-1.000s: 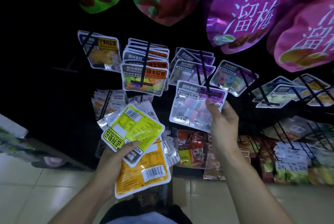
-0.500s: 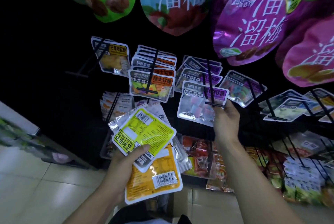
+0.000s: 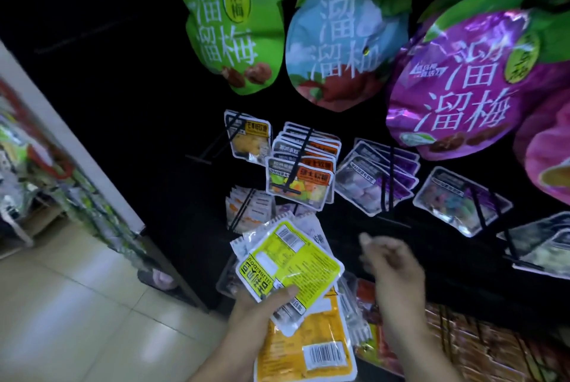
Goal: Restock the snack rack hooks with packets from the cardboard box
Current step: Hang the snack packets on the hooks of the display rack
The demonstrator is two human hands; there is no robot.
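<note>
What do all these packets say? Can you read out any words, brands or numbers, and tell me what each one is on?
"溜溜梅": green bag, top row.
"溜溜梅": blue bag, beside it.
"溜溜梅": purple bag, to the right.
Barcodes, digits unreadable: yellow packet and orange packet, both held in the left hand.
Small hooked packets: labels too blurred to read.
The right hand holds nothing.

A shop: snack packets [image 3: 298,185] hang on rack hooks [image 3: 386,184], big plum bags [image 3: 456,85] at 12 o'clock, stocked shelving [image 3: 71,165] at 9 o'clock.
</note>
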